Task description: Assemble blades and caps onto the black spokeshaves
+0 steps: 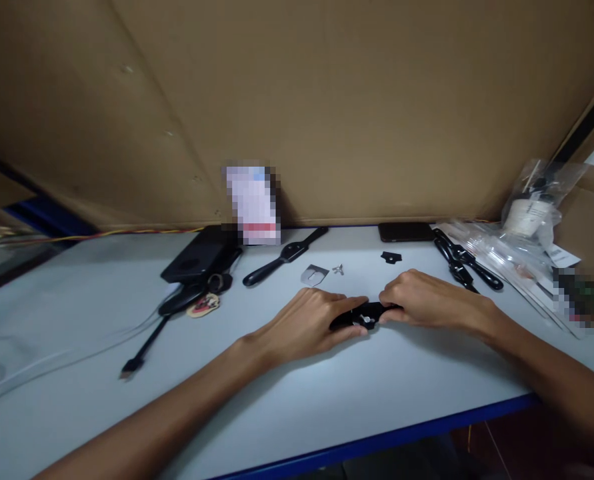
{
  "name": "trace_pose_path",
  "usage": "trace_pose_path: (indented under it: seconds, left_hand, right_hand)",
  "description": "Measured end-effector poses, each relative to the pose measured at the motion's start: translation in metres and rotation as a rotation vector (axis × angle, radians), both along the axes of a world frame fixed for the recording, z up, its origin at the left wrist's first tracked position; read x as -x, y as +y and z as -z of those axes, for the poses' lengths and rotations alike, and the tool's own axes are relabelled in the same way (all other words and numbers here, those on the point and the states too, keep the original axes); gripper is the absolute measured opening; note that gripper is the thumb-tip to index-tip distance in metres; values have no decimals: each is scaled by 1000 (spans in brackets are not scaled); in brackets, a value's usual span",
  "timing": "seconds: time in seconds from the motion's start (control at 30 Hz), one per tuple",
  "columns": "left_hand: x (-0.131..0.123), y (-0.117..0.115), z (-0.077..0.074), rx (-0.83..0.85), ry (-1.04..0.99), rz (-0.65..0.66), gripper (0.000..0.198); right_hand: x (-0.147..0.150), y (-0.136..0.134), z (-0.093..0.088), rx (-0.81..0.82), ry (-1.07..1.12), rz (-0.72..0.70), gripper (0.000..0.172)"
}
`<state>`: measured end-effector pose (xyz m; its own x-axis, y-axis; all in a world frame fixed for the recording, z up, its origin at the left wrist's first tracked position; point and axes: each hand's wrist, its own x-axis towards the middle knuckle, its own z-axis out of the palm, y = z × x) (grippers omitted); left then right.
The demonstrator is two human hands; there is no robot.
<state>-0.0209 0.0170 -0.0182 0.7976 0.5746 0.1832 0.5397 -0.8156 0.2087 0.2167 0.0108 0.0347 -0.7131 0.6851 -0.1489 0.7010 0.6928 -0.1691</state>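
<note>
A black spokeshave (368, 315) is held low over the grey-white tabletop between both hands, a silvery screw showing at its middle. My left hand (321, 319) is closed round its left handle, thumb and fingers reaching to the centre. On the other side, my right hand (411, 300) grips the right handle, which the fingers mostly hide. Just beyond the hands lie a flat slotted metal blade (315, 275), a small silvery wing screw (338, 269) and a small black plate (391, 257). Farther back, another spokeshave body (291, 252) lies at a slant.
More black spokeshave bodies (459, 260) lie at the right beside clear plastic bags (514, 267). A dark phone (407, 232) rests at the back. Left are a black box (199, 257) and a USB cable (147, 347). A cardboard wall (327, 113) closes off the back; the table has a blue front edge (377, 437).
</note>
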Motion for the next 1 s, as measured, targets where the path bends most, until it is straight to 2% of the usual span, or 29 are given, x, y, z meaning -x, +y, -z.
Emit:
trace_pose_path:
  seconds: [0.2,0.47,0.77,0.87,0.9,1.0]
  left_hand:
    - [0,1,0,24,-39,38,54]
    - [2,2,0,49,-62,40,57]
    - [3,3,1,66,-32,19,55]
    - [4,3,2,42,-25,-2,57]
    - [3,2,2,33,-50,-6,59]
    - [3,0,2,11,-218,-5,59]
  right_hand:
    - [8,-9,-3,-52,-115,9,18]
    - [9,-5,1,-62,-116,-13,22]
    - [3,1,2,29,-2,13,24]
    - [-1,-2,-2,22,32,29,18]
    - [-2,-4,-5,12,38,38,19]
    - [-4,-13,-11,-67,39,44,46]
